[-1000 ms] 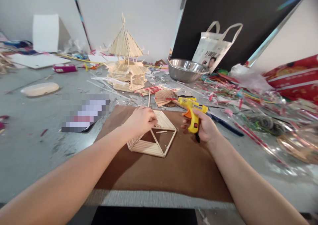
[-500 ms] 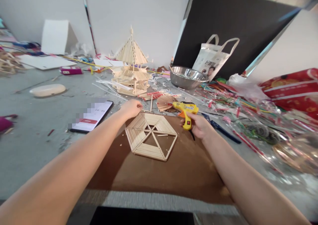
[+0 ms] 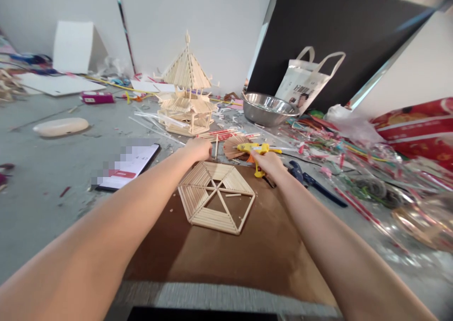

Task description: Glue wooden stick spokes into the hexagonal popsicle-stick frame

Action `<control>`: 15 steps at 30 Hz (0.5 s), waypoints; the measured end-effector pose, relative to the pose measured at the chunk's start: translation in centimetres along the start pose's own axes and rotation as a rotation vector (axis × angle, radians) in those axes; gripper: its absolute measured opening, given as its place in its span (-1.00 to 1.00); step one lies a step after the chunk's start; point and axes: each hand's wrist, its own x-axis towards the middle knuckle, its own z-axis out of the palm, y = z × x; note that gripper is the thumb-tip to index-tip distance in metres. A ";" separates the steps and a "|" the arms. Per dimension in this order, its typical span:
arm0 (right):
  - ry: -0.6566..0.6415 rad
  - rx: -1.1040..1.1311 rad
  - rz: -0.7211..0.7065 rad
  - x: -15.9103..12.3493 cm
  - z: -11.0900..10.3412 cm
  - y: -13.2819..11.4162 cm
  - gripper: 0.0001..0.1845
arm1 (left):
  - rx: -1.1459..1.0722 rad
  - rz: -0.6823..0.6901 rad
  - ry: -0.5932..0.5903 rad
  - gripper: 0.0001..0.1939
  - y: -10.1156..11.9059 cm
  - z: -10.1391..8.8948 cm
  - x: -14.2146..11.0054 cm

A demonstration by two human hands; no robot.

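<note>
My right hand (image 3: 269,162) is wrapped round a yellow glue gun (image 3: 257,147) with an orange trigger, its nozzle pointing left. My left hand (image 3: 199,148) is closed just beyond the far edge of a hexagonal frame of thin wooden sticks (image 3: 215,217); whatever its fingers hold is hidden. Close to those fingers is a single wooden stick (image 3: 216,147). Some sections of the frame are filled with rows of sticks, others are partly or wholly open. The frame lies flat on a brown sheet (image 3: 212,259), with a short loose stick (image 3: 233,195) in one open section.
Behind my hands stands a wooden-stick pagoda (image 3: 187,71), with a metal bowl (image 3: 269,109) to its right. A phone (image 3: 129,170) lies left of the sheet. Dark-handled pliers (image 3: 318,186) and heaped plastic scraps (image 3: 375,170) are on the right.
My left hand has shifted slightly right, towards the single stick. My right hand has moved left and up with the glue gun, which has turned in the grip. The view has shifted slightly.
</note>
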 end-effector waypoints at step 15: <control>0.286 -0.861 -0.011 -1.5 -1.2 -1.8 -0.30 | 0.092 0.114 0.080 -0.81 0.3 0.2 0.1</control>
